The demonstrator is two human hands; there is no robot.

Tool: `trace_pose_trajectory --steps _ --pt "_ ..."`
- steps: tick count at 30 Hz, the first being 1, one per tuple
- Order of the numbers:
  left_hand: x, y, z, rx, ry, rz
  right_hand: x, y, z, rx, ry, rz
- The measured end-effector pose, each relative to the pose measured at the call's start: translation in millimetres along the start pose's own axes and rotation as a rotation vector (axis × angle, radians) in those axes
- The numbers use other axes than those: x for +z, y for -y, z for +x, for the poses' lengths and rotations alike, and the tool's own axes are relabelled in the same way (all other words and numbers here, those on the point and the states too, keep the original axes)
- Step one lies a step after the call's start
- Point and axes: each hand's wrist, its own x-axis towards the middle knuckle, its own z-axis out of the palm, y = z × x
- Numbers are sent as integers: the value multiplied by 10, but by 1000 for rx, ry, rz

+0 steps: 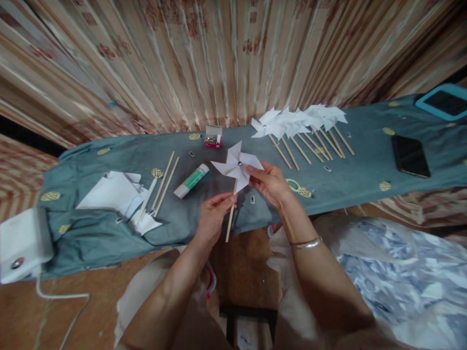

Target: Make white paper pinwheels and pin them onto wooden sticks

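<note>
The left hand (pixel 214 213) holds the wooden stick (pixel 230 221) of a white paper pinwheel (pixel 232 167), and the right hand (pixel 270 182) pinches one of its blades. Below them a blue-green cloth (pixel 359 187) covers the table. On the left side there lie a glue stick (pixel 191 181), two loose sticks (pixel 166 187) and some paper (pixel 105 194). Behind the pinwheel is a small open box (pixel 214 144). On the right, several other pinwheels (pixel 306 121) overlap in a row, and farther lies a black phone (pixel 411 155).
</note>
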Motion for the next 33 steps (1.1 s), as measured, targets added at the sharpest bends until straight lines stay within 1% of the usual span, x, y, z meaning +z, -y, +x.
trace_pose_trajectory --steps 5,9,14,19,24,33 --pt "0 -7 -1 -7 2 0 -95 27 35 -73 -105 -4" --pt "11 -24 -8 2 -1 14 -114 33 45 -75 -133 -23" --pt "5 -26 -1 -2 -4 -1 -85 39 35 -37 -125 -10" --pt "-18 -17 12 3 2 -11 -83 36 27 -35 -104 -20" --pt "-27 -29 23 37 13 -17 -63 35 3 -31 -87 -34" --pt "-48 -44 48 56 10 -27 -45 -3 -8 11 -50 -89"
